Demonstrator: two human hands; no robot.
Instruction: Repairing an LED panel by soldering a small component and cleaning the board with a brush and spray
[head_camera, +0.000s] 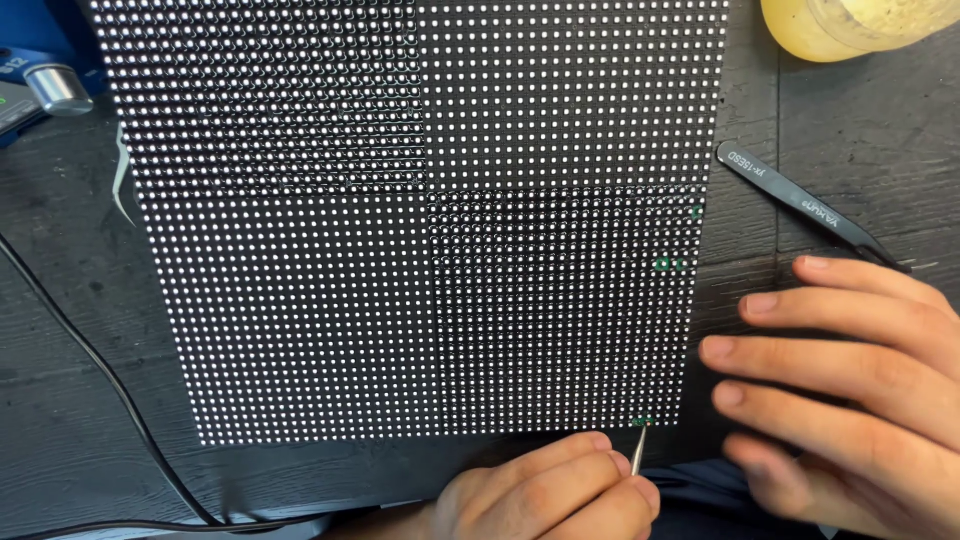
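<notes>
— Black LED panel (400, 220), dotted white, is lying flat on the dark wooden table (80, 400); its top edge is running out of frame.

— And the hands?

— Left hand (545, 490) is pinching a thin metal probe (638, 452), tip touching the panel's lower right corner; the wrist is cut off. Right hand (840, 380) is resting open beside the panel, gripping nothing.

— Beyond?

— Black tweezers (800, 205), partly hidden behind the fingers, a cropped yellow jar (850, 25), a black cable (100, 370).
</notes>
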